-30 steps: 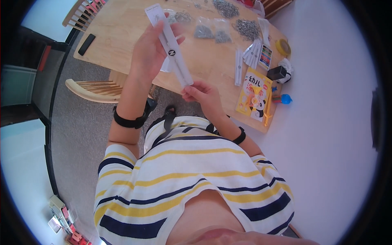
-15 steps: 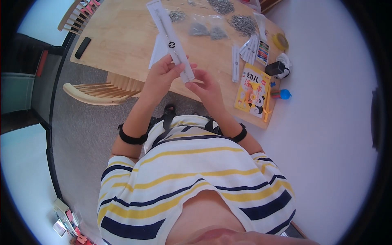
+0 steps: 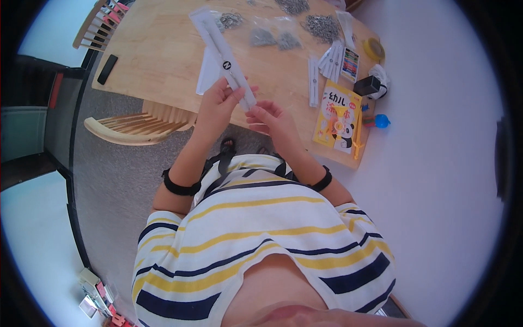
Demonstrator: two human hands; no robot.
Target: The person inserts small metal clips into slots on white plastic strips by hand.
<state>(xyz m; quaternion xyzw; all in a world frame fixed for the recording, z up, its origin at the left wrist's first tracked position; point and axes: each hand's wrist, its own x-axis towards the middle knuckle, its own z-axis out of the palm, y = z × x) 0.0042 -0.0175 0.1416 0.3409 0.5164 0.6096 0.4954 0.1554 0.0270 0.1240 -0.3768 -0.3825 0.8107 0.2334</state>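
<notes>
A long, narrow white card (image 3: 216,46) with a round black mark and a thin silvery chain along it slants up over the table's near edge; it looks to be in a clear sleeve. My left hand (image 3: 220,103) grips its lower part between thumb and fingers. At the bottom end, my right hand (image 3: 275,120) pinches the corner with thumb and forefinger, its other fingers loosely bent. Behind the card, a white sheet (image 3: 208,76) lies on the wooden table (image 3: 158,49). Similar narrow white packets (image 3: 313,82) lie right of my hands.
Piles of small metal pieces (image 3: 322,27) and clear bags of them (image 3: 262,37) sit farther back. At right are a yellow book (image 3: 338,117), a crayon box (image 3: 350,65), a tape roll (image 3: 373,49) and a black box (image 3: 366,85). A wooden chair (image 3: 136,128) stands at near left.
The card has dropped slightly and shifted a little left. My right thumb and forefinger have moved onto its bottom end. My left hand keeps its grip.
</notes>
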